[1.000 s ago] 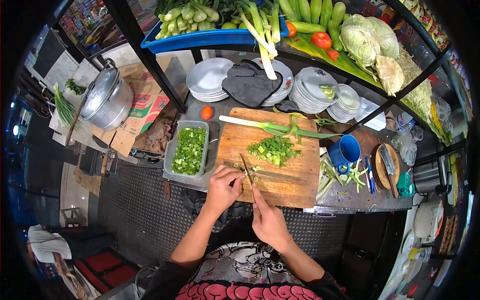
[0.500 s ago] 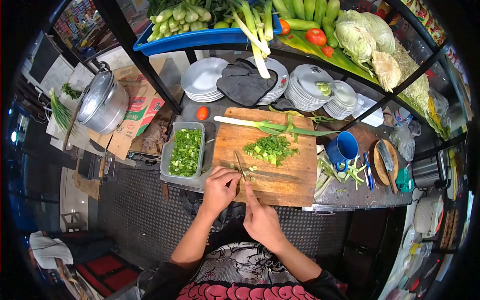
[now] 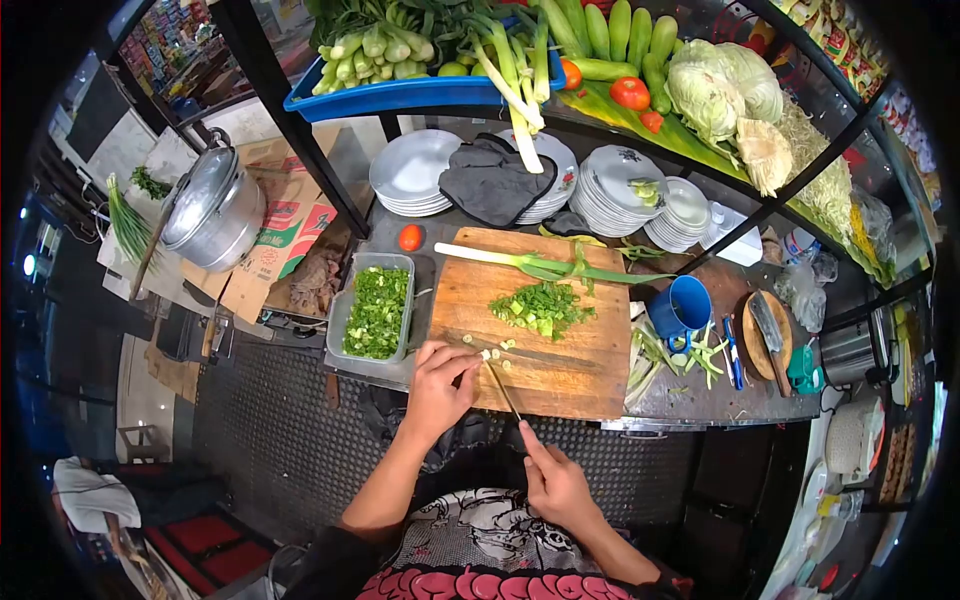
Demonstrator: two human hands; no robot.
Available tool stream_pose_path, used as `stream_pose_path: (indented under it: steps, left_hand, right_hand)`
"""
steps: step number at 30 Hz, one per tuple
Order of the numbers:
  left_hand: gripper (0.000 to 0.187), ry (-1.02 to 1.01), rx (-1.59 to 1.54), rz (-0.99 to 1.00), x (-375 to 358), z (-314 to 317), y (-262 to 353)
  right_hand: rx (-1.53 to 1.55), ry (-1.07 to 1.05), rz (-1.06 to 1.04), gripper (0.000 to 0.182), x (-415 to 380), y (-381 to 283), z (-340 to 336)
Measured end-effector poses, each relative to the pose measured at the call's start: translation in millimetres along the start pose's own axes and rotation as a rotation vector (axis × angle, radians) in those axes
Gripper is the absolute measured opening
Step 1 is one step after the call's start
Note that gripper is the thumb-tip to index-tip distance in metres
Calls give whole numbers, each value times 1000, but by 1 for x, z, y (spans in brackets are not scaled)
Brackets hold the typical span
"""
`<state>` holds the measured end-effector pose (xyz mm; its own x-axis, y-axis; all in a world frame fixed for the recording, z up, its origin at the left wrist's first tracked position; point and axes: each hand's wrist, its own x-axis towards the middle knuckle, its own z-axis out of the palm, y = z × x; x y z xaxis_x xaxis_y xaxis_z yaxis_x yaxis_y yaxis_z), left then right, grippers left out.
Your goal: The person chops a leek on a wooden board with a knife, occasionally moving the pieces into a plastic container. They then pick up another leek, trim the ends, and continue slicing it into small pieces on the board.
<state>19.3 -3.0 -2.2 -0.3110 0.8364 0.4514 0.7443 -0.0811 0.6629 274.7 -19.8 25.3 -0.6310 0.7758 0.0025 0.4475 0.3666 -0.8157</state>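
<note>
Knife (image 3: 503,388) grasped by its handle in the right hand (image 3: 560,487), which is held below the near edge of the wooden cutting board (image 3: 585,385); blade angled up and left over the board, its tip just beside the left fingertips. Left hand (image 3: 443,382) placed at the board's near left corner, fingers bunched at a small pale piece (image 3: 486,355); whether it is pinched cannot be told. Small round slices (image 3: 507,345) scattered close to the fingertips. A heap of chopped greens (image 3: 541,309) gathered mid-board, with a long leek (image 3: 500,256) laid across the far side. More chopped greens contained in a clear plastic tub (image 3: 337,328) left of the board, a tomato (image 3: 410,237) seen beyond it. Blue mug (image 3: 668,318) stood to the right, leafy trimmings (image 3: 650,358) strewn alongside
</note>
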Motion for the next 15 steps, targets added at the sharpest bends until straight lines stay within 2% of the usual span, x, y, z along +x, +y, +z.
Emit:
stream_pose_path:
  steps: [5,9,15]
  left_hand:
    - [10,-2,15,-10,-1,-2,-1]
    - [10,3,24,-39,-2,-1,0]
    - [10,33,23,-59,-5,1,2]
  right_hand:
    - [-2,29,63,62,21,1,-13]
    - [-29,-35,-38,67,21,5,-6]
    - [-10,-37,153,63,18,2,-16]
